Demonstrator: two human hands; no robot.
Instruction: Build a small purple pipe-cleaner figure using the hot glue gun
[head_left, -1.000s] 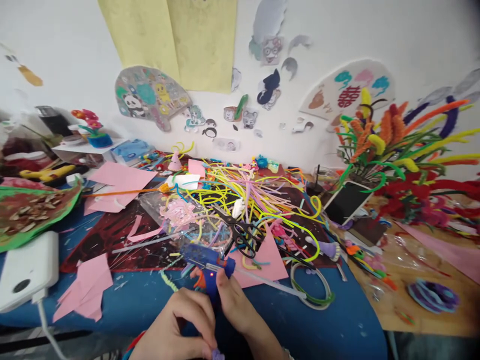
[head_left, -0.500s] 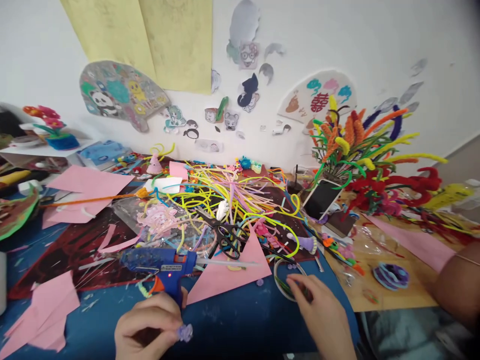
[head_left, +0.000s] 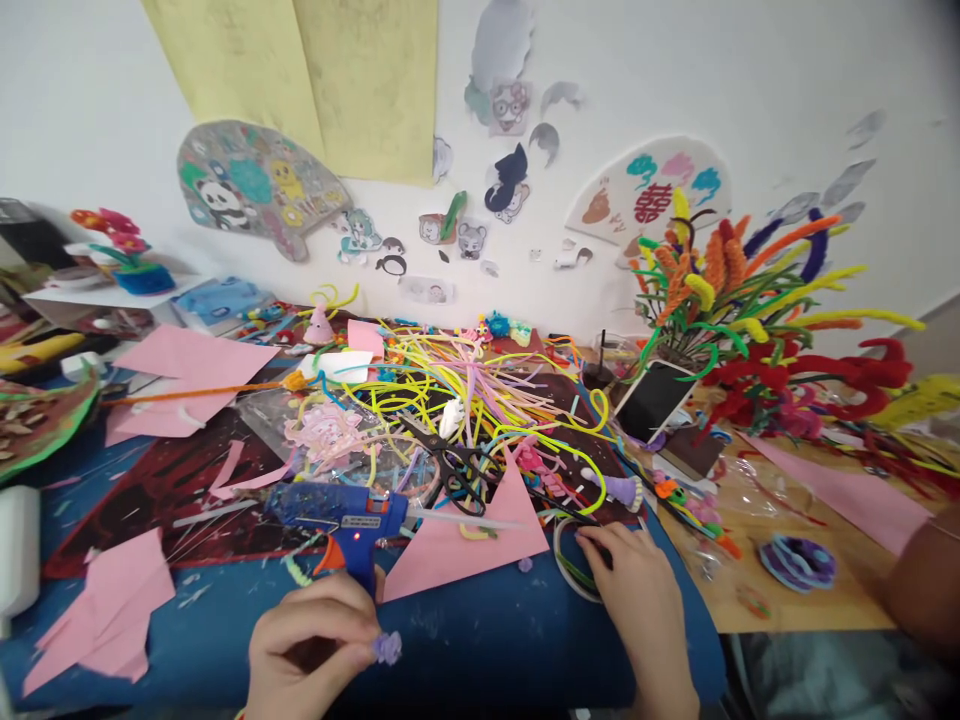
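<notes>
My left hand (head_left: pixel 319 640) is closed, with a small crinkled purple piece (head_left: pixel 388 648) pinched between thumb and forefinger. The handle of a blue glue gun (head_left: pixel 349 515) rises behind these fingers, and a fingertip shows on its far side. The gun's red light is lit, and a clear glue stick (head_left: pixel 469 518) juts out to the right. My right hand (head_left: pixel 637 590) reaches over a round clear ring (head_left: pixel 560 565) with green strands inside. Its fingers are curled at the ring's upper right edge; what they pinch is hidden.
Pink paper (head_left: pixel 469 560), black scissors (head_left: pixel 457 465) and a heap of yellow and pink pipe cleaners (head_left: pixel 480 370) lie beyond my hands. At the right are a phone (head_left: pixel 654 402), a pipe-cleaner bouquet (head_left: pixel 720 290), a purple-blue coil (head_left: pixel 799 562) and another person's arm (head_left: pixel 926 575).
The view has shifted slightly, so the scene sits further right. My right fingers have moved up to the ring's far edge. The left hand still pinches the purple piece; the gun is slightly higher.
</notes>
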